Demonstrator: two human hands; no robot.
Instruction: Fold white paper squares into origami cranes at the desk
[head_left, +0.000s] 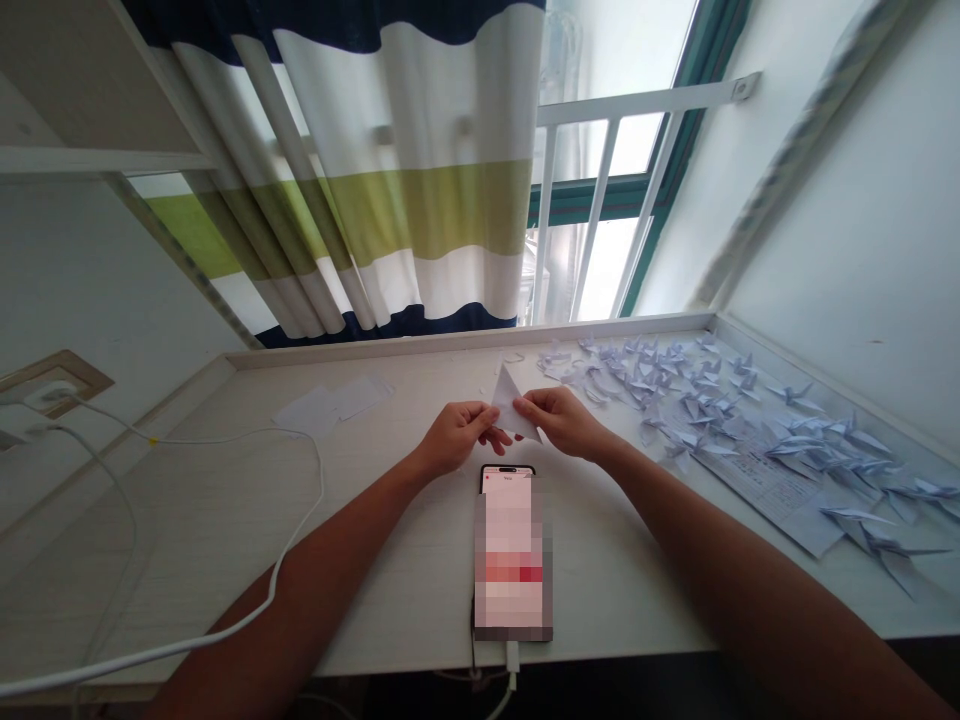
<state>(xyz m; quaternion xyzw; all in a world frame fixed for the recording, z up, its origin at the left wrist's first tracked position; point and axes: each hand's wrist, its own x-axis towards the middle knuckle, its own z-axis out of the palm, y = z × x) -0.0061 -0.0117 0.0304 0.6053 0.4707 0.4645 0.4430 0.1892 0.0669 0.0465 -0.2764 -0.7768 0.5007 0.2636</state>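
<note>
A white sheet of paper folded into a triangle is held up between my two hands, its point facing away from me. My left hand pinches its left edge between thumb and fingers. On the other side my right hand grips the right edge, thumb on top. Directly below my hands a phone lies on the white desk, its screen lit and partly blurred, with a cable plugged into its lower end. Many folded paper cranes are spread over the right side.
Flat white papers lie at the back left. A printed sheet sits under some cranes. A white cable runs from the wall socket across the left side and over my left forearm. A striped curtain hangs behind the desk.
</note>
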